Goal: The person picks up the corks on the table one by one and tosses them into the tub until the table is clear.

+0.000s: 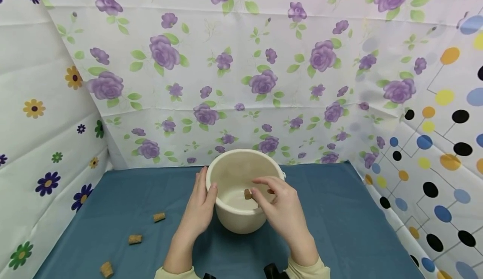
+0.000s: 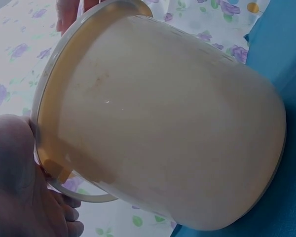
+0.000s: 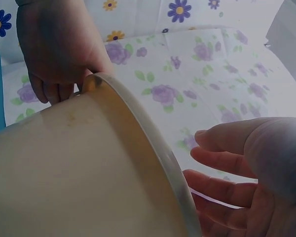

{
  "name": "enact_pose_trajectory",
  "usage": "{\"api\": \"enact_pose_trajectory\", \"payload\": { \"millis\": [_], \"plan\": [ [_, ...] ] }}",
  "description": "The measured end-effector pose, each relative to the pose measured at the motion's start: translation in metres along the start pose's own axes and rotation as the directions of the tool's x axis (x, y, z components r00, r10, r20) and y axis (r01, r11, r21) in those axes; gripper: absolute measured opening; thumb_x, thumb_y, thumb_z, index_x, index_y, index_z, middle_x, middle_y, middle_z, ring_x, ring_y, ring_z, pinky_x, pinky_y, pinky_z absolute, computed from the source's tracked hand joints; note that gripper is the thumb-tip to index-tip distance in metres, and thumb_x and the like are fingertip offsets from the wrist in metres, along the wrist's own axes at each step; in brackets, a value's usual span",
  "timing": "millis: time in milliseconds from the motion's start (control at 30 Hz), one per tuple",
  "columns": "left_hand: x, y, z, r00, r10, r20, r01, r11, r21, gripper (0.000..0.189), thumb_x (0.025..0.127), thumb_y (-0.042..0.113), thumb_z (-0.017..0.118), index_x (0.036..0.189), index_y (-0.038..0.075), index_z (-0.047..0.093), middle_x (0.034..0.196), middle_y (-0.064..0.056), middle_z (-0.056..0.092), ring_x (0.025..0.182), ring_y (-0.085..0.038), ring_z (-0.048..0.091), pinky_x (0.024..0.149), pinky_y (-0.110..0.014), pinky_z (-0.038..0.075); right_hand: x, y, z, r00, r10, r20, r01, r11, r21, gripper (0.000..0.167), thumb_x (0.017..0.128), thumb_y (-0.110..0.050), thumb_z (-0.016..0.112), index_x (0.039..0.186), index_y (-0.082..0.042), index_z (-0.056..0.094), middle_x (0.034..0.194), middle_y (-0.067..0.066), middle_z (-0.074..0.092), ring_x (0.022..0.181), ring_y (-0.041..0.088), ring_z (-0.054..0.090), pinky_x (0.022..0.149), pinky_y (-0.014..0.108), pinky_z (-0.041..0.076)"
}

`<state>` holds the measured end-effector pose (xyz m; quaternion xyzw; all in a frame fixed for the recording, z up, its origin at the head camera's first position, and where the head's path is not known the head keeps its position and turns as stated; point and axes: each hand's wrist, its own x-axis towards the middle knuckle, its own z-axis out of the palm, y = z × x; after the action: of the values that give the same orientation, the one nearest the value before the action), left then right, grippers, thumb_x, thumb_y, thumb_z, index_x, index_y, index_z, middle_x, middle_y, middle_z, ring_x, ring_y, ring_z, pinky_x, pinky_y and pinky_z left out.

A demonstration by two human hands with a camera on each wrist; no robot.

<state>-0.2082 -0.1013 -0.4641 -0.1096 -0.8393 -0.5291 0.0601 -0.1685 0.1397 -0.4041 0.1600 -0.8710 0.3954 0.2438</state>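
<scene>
A cream bucket (image 1: 241, 222) stands upright in the head view, tilted across both wrist views. My left hand (image 1: 198, 207) holds its left side, thumb at the rim and fingers along the outside wall. Over the right side of the rim hovers my right hand (image 1: 283, 205); its thumb and index finger lie close together in the right wrist view (image 3: 237, 173), with nothing seen between them. Inside the bucket a brown cork (image 1: 247, 194) appears just beside the thumb tip. Another brown piece (image 1: 270, 191) is partly covered by the right hand.
Several corks lie on the blue cloth to the left: one cork (image 1: 159, 217) nearest the bucket, a second cork (image 1: 135, 239), and a third cork (image 1: 107, 269) near the front. Patterned sheets (image 1: 241, 82) hang behind and at both sides.
</scene>
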Motion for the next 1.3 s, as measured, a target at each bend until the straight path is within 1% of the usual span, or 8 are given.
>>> {"api": "enact_pose_trajectory", "payload": {
  "millis": [233,400,567,833,967,1100,1200,1300],
  "plan": [
    [0.000,0.001,-0.001,1.000,-0.005,0.004,0.005,1.000,0.008,0.071,0.118,0.042,0.039,0.174,0.017,0.003,0.179,-0.008,-0.001,0.164,-0.030,-0.006,0.124,-0.070,0.010,0.001,0.001,-0.005,1.000,0.019,-0.017,-0.019,1.000,0.005,0.020,0.099,-0.024,0.082,0.119,-0.023,0.081,0.121,-0.006,0.075,0.106,0.015,0.071,0.085,0.039,0.061],
    [0.000,0.001,-0.001,1.000,-0.005,0.000,0.005,1.000,0.009,0.070,0.118,0.041,0.038,0.174,0.017,0.004,0.180,-0.008,0.000,0.164,-0.029,-0.006,0.125,-0.069,0.010,0.001,0.004,-0.010,0.998,0.037,-0.049,-0.036,0.999,0.025,0.020,0.099,-0.024,0.081,0.119,-0.025,0.081,0.120,-0.007,0.075,0.107,0.016,0.071,0.085,0.039,0.061],
    [0.000,0.002,-0.001,1.000,0.004,-0.007,-0.004,1.000,0.013,0.069,0.118,0.040,0.038,0.174,0.016,0.005,0.179,-0.009,0.001,0.164,-0.031,-0.005,0.125,-0.070,0.010,0.001,0.008,-0.014,0.994,0.070,-0.084,-0.068,0.997,0.029,0.020,0.101,-0.025,0.079,0.121,-0.024,0.081,0.123,-0.003,0.075,0.107,0.019,0.072,0.084,0.040,0.062],
    [0.000,0.003,-0.001,1.000,0.025,-0.016,-0.025,1.000,0.015,0.070,0.118,0.045,0.036,0.174,0.015,0.008,0.179,-0.011,0.004,0.164,-0.033,-0.003,0.124,-0.070,0.011,0.002,0.015,-0.022,0.982,0.121,-0.143,-0.116,0.992,0.046,0.023,0.103,-0.028,0.077,0.124,-0.018,0.081,0.126,0.000,0.074,0.096,0.022,0.076,0.078,0.041,0.063],
    [0.001,0.003,0.000,0.999,0.030,-0.019,-0.030,0.999,0.013,0.072,0.117,0.048,0.036,0.174,0.015,0.009,0.179,-0.011,0.005,0.164,-0.034,-0.002,0.124,-0.070,0.012,0.004,0.021,-0.026,0.972,0.158,-0.176,-0.149,0.987,0.062,0.026,0.104,-0.028,0.075,0.128,-0.018,0.078,0.128,0.001,0.074,0.104,0.022,0.074,0.082,0.040,0.063],
    [0.000,0.002,0.000,1.000,0.024,-0.014,-0.023,1.000,0.010,0.069,0.118,0.043,0.038,0.174,0.015,0.008,0.179,-0.009,0.005,0.164,-0.031,-0.003,0.125,-0.069,0.011,0.003,0.027,-0.030,0.958,0.209,-0.194,-0.198,0.978,0.071,0.033,0.105,-0.030,0.073,0.136,-0.016,0.074,0.133,0.004,0.071,0.119,0.022,0.068,0.090,0.043,0.062],
    [0.000,0.001,0.000,1.000,0.022,-0.010,-0.022,1.000,0.007,0.067,0.119,0.037,0.038,0.174,0.015,0.007,0.179,-0.008,0.005,0.164,-0.030,-0.003,0.125,-0.069,0.010,0.002,0.029,-0.032,0.952,0.248,-0.179,-0.239,0.968,0.069,0.039,0.107,-0.032,0.071,0.143,-0.017,0.070,0.139,0.005,0.068,0.124,0.024,0.066,0.093,0.046,0.060],
    [0.000,0.000,0.000,1.000,0.027,-0.013,-0.027,1.000,0.005,0.066,0.119,0.037,0.037,0.174,0.014,0.007,0.179,-0.009,0.004,0.164,-0.031,-0.003,0.125,-0.069,0.010,0.003,0.032,-0.032,0.950,0.282,-0.131,-0.277,0.959,0.054,0.045,0.109,-0.035,0.067,0.151,-0.019,0.064,0.147,0.006,0.063,0.127,0.028,0.065,0.096,0.050,0.059]
  ]
}}
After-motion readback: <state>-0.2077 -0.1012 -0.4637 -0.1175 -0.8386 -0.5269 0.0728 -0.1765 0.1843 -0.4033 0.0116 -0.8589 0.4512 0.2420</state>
